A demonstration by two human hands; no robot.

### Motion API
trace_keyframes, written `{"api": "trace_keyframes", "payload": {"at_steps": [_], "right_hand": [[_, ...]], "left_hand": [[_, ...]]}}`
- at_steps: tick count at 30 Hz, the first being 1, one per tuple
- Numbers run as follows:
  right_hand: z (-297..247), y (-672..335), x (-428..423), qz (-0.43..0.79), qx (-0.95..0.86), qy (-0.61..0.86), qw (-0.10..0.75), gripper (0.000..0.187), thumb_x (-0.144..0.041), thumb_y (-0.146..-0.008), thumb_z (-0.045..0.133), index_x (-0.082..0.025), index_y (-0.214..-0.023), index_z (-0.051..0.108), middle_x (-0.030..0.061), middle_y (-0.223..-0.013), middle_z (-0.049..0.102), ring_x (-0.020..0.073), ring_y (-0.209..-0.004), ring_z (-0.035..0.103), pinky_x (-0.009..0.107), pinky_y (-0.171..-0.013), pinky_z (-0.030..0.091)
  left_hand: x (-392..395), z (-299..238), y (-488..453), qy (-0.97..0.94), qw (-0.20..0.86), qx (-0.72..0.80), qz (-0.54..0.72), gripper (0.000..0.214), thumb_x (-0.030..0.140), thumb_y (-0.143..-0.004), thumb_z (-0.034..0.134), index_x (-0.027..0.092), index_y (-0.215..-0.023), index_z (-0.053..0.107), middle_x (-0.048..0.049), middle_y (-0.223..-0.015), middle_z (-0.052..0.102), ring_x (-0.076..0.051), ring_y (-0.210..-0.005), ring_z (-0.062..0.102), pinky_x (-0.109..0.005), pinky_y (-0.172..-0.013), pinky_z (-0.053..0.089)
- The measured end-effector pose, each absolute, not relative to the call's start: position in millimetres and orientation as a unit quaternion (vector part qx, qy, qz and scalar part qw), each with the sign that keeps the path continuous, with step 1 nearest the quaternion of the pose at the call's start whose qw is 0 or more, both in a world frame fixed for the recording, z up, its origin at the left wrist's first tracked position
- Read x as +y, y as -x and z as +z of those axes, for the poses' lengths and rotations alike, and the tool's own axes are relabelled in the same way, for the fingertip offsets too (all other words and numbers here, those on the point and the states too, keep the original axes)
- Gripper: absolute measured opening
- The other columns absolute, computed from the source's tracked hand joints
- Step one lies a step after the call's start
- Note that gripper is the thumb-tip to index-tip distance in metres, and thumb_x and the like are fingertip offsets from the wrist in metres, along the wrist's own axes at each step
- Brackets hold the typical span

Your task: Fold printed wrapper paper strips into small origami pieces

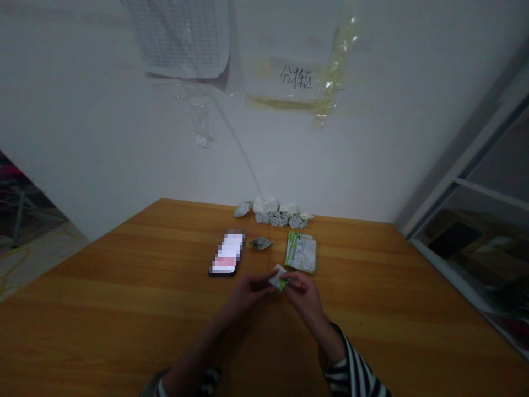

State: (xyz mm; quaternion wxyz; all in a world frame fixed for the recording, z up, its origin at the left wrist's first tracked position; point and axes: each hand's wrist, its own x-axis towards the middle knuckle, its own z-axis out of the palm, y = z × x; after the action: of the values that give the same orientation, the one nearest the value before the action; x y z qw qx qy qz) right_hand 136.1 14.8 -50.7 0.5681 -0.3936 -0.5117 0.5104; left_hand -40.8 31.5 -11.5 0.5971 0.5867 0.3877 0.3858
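Paper piece [278,279], small, folded, green-and-white, is pinched between left hand [248,290] and right hand [305,293]; black rectangular phone [226,256] lies at eleven o'clock, green printed paper sheets [301,252] at one.

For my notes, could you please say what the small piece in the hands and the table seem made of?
The small piece looks like thin printed paper, matte white and green, creased. The table seems wood or veneer: orange-brown grain, faint sheen.
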Motion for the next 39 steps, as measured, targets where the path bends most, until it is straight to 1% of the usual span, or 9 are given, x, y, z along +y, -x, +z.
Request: {"api": "trace_keyframes", "payload": {"at_steps": [4, 9, 12, 15, 20, 26, 32, 36, 39], "right_hand": [[-51, -138, 17, 0.492, -0.523, 0.402, 0.569, 0.026, -0.031, -0.067, 0.074, -0.018, -0.089, 0.068, 0.0058, -0.084, 0.074, 0.022, -0.077, 0.07, 0.032, -0.07, 0.054], [-43, -144, 20, 0.481, -0.552, 0.389, 0.559, 0.021, -0.032, -0.064, 0.077, -0.02, -0.081, 0.073, 0.0088, -0.106, 0.071, 0.027, -0.097, 0.066, 0.04, -0.084, 0.052], [-38, -147, 21, 0.48, -0.554, 0.386, 0.56, 0.018, -0.034, -0.065, 0.077, -0.02, -0.076, 0.075, 0.0085, -0.097, 0.074, 0.027, -0.091, 0.068, 0.042, -0.084, 0.052], [-38, -148, 22, 0.461, -0.558, 0.406, 0.558, 0.019, -0.034, -0.065, 0.077, -0.021, -0.079, 0.076, 0.0084, -0.095, 0.074, 0.0268, -0.09, 0.069, 0.041, -0.085, 0.052], [-41, -152, 23, 0.461, -0.573, 0.417, 0.534, 0.024, -0.035, -0.067, 0.074, -0.021, -0.087, 0.076, 0.0071, -0.087, 0.076, 0.0241, -0.078, 0.07, 0.037, -0.073, 0.056], [-40, -156, 22, 0.418, -0.569, 0.444, 0.552, 0.014, -0.03, -0.061, 0.079, -0.02, -0.07, 0.076, 0.0047, -0.069, 0.075, 0.0206, -0.064, 0.069, 0.03, -0.062, 0.056], [-37, -151, 16, 0.423, -0.544, 0.452, 0.566, 0.01, -0.027, -0.061, 0.079, -0.019, -0.064, 0.074, 0.0041, -0.066, 0.074, 0.0191, -0.06, 0.068, 0.028, -0.058, 0.054], [-35, -147, 13, 0.424, -0.513, 0.462, 0.586, 0.015, -0.026, -0.063, 0.076, -0.017, -0.057, 0.066, 0.0006, -0.057, 0.069, 0.0141, -0.051, 0.062, 0.022, -0.051, 0.048], [-32, -145, 11, 0.415, -0.503, 0.473, 0.593, 0.017, -0.026, -0.066, 0.075, -0.017, -0.058, 0.063, -0.0007, -0.055, 0.066, 0.0124, -0.049, 0.059, 0.021, -0.049, 0.045]], "left_hand": [[30, -6, 42, -0.597, 0.604, 0.383, 0.364, 0.046, 0.031, -0.066, 0.075, 0.017, -0.109, 0.067, -0.007, -0.104, 0.071, -0.027, -0.095, 0.067, -0.044, -0.093, 0.047], [27, -3, 40, -0.606, 0.603, 0.379, 0.355, 0.039, 0.033, -0.067, 0.074, 0.015, -0.101, 0.071, -0.0087, -0.1, 0.073, -0.028, -0.094, 0.067, -0.043, -0.091, 0.048], [26, -2, 38, -0.594, 0.595, 0.391, 0.375, 0.035, 0.037, -0.063, 0.076, 0.015, -0.091, 0.074, -0.0077, -0.095, 0.075, -0.028, -0.09, 0.068, -0.041, -0.087, 0.05], [27, -1, 38, -0.587, 0.576, 0.415, 0.391, 0.033, 0.039, -0.063, 0.075, 0.015, -0.086, 0.075, -0.0072, -0.089, 0.076, -0.028, -0.086, 0.069, -0.041, -0.085, 0.051], [27, -2, 40, -0.6, 0.576, 0.414, 0.37, 0.03, 0.038, -0.067, 0.073, 0.015, -0.086, 0.075, -0.0078, -0.088, 0.076, -0.027, -0.085, 0.069, -0.04, -0.084, 0.05], [28, -3, 39, -0.577, 0.575, 0.426, 0.394, 0.033, 0.035, -0.06, 0.077, 0.016, -0.087, 0.075, -0.0059, -0.09, 0.076, -0.028, -0.085, 0.069, -0.042, -0.084, 0.051], [27, -4, 37, -0.563, 0.543, 0.461, 0.419, 0.022, 0.031, -0.06, 0.077, 0.018, -0.077, 0.077, -0.0052, -0.08, 0.076, -0.026, -0.078, 0.07, -0.037, -0.078, 0.052], [22, -4, 31, -0.522, 0.56, 0.464, 0.446, 0.022, 0.035, -0.062, 0.076, 0.016, -0.073, 0.076, -0.0047, -0.076, 0.076, -0.024, -0.074, 0.069, -0.034, -0.074, 0.053], [20, -5, 27, -0.488, 0.583, 0.463, 0.456, 0.025, 0.039, -0.06, 0.077, 0.015, -0.067, 0.074, -0.0048, -0.07, 0.075, -0.023, -0.069, 0.068, -0.032, -0.069, 0.052]]}}
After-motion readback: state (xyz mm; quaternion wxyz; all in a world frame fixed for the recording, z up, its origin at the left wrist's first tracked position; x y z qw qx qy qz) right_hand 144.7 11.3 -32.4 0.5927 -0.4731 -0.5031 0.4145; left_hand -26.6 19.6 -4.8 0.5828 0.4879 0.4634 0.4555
